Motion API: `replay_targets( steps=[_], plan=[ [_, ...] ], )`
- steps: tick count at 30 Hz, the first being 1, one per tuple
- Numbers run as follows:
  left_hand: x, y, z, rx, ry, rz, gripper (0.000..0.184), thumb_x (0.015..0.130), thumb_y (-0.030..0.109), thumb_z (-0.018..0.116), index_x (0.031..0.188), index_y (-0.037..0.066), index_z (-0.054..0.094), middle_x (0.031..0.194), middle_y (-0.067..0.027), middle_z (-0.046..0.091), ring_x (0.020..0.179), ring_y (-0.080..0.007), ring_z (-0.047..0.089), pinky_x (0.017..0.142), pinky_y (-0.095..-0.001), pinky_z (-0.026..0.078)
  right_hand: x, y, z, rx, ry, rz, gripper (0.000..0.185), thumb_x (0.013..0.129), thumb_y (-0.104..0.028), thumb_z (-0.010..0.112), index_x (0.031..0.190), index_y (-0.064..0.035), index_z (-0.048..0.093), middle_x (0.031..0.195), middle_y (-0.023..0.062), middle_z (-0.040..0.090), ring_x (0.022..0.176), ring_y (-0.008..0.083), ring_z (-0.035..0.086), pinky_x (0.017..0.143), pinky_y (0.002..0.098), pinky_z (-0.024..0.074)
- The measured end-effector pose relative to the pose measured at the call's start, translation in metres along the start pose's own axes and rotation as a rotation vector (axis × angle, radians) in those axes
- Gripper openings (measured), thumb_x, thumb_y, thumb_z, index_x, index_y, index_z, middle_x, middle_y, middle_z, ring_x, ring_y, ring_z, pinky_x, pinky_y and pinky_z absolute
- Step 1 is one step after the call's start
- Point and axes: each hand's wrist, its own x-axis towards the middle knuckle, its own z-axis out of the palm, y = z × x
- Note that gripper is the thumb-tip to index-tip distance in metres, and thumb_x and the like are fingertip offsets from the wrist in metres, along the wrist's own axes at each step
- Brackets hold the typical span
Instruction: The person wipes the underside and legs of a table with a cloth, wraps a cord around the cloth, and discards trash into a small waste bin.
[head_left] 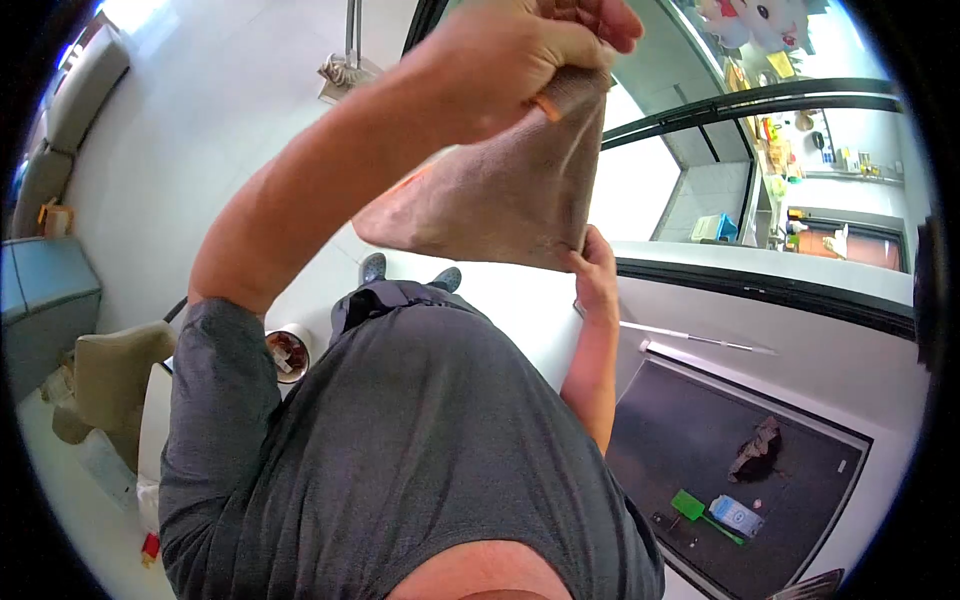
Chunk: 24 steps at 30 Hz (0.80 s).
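A brown-grey cloth with orange at its edge hangs spread between my two hands, in front of me. My left hand is raised at the top of the view, its fingers closed on the cloth's upper end. Lower down, my right hand pinches the bottom right corner between thumb and fingers. One side of the cloth is drawn fairly straight from hand to hand, while the rest droops toward the left.
Black-framed glass panels run along my right. A dark surface at lower right holds a green swatter-like tool, a blue-and-white packet and a crumpled cloth. A bin, chair and mop stand leftward.
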Motion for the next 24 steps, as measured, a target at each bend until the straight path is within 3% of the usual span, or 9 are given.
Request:
replay_targets(
  steps=[3, 6, 8, 9, 11, 12, 16, 18, 24],
  plan=[
    [-0.007, 0.02, -0.013, -0.136, -0.124, -0.018, 0.025, 0.08, -0.016, 0.046, 0.099, -0.002, 0.053, 0.09, -0.01, 0.054, 0.042, -0.0063, 0.041, 0.032, -0.0191, 0.029, -0.014, -0.041, -0.005, 0.154, -0.085, 0.037, 0.052, 0.078, -0.02, 0.077, 0.117, 0.0038, 0.053, 0.102, 0.0051, 0.062, 0.097, 0.0137, 0.06, 0.085, 0.0276, 0.0491],
    [-0.005, 0.025, -0.013, -0.154, -0.117, 0.0, 0.028, 0.078, -0.018, 0.044, 0.1, -0.003, 0.053, 0.09, -0.0103, 0.055, 0.041, -0.0065, 0.04, 0.032, -0.0197, 0.03, -0.005, -0.052, -0.018, 0.013, 0.032, -0.08, 0.054, 0.077, -0.021, 0.078, 0.122, 0.0009, 0.056, 0.089, 0.0011, 0.058, 0.081, 0.0116, 0.057, 0.074, 0.027, 0.0487],
    [-0.004, 0.028, -0.005, -0.204, -0.169, 0.014, 0.029, 0.078, -0.017, 0.044, 0.102, -0.002, 0.053, 0.093, -0.011, 0.055, 0.044, -0.0073, 0.043, 0.034, -0.0197, 0.034, 0.008, -0.057, -0.036, -0.203, 0.156, -0.216, 0.051, 0.08, -0.02, 0.073, 0.123, 0.0013, 0.056, 0.085, 0.0001, 0.055, 0.078, 0.0115, 0.055, 0.069, 0.0267, 0.0478],
    [-0.007, 0.039, 0.012, -0.001, -0.131, -0.028, 0.026, 0.081, -0.011, 0.047, 0.103, 0.001, 0.054, 0.099, -0.012, 0.054, 0.06, -0.01, 0.05, 0.046, -0.0197, 0.043, 0.019, -0.059, -0.049, -0.259, 0.249, -0.269, 0.048, 0.08, -0.017, 0.072, 0.122, 0.0009, 0.057, 0.084, 0.0002, 0.055, 0.077, 0.0118, 0.055, 0.068, 0.0264, 0.0472],
    [-0.013, 0.025, 0.044, 0.252, -0.189, 0.193, 0.022, 0.085, 0.001, 0.054, 0.107, 0.004, 0.059, 0.105, -0.013, 0.058, 0.084, -0.0179, 0.061, 0.071, -0.027, 0.053, 0.026, -0.075, -0.065, -0.352, 0.478, -0.327, 0.044, 0.086, -0.017, 0.071, 0.123, -0.0001, 0.054, 0.098, 0.0047, 0.062, 0.087, 0.0139, 0.059, 0.075, 0.0265, 0.049],
    [-0.017, 0.006, 0.06, 0.302, -0.278, 0.457, 0.023, 0.087, 0.009, 0.059, 0.109, 0.005, 0.064, 0.106, -0.0131, 0.063, 0.093, -0.0231, 0.066, 0.083, -0.0343, 0.055, 0.032, -0.085, -0.071, -0.657, 0.685, -0.419, 0.048, 0.083, -0.015, 0.074, 0.124, -0.0003, 0.055, 0.096, 0.004, 0.062, 0.084, 0.0148, 0.06, 0.076, 0.0279, 0.0498],
    [-0.064, -0.037, 0.163, 0.515, -0.651, 0.627, 0.01, 0.076, -0.001, 0.057, 0.085, 0.0, 0.057, 0.095, -0.0182, 0.05, 0.091, -0.0365, 0.061, 0.076, -0.0461, 0.05, 0.013, -0.097, -0.087, -0.797, 0.852, -0.559, 0.046, 0.084, -0.016, 0.074, 0.123, -0.0005, 0.055, 0.096, 0.0043, 0.062, 0.084, 0.0152, 0.06, 0.076, 0.0282, 0.0499],
    [-0.085, -0.086, 0.193, 0.299, -0.753, 0.623, 0.007, 0.078, 0.005, 0.057, 0.083, 0.0, 0.057, 0.096, -0.0196, 0.05, 0.091, -0.0376, 0.061, 0.073, -0.0481, 0.05, 0.003, -0.091, -0.09, -0.774, 0.824, -0.551, 0.045, 0.084, -0.016, 0.073, 0.122, -0.0005, 0.055, 0.096, 0.0044, 0.062, 0.084, 0.0154, 0.06, 0.076, 0.0284, 0.05],
    [-0.092, -0.167, 0.174, 0.399, -1.008, 0.314, 0.013, 0.082, 0.011, 0.057, 0.089, -0.001, 0.06, 0.109, -0.0191, 0.05, 0.094, -0.0384, 0.062, 0.08, -0.0488, 0.052, -0.006, -0.045, -0.067, -0.577, 0.706, -0.431, 0.043, 0.085, -0.018, 0.072, 0.12, -0.0007, 0.056, 0.096, 0.0048, 0.062, 0.084, 0.0161, 0.06, 0.077, 0.0288, 0.0502]
  ],
)
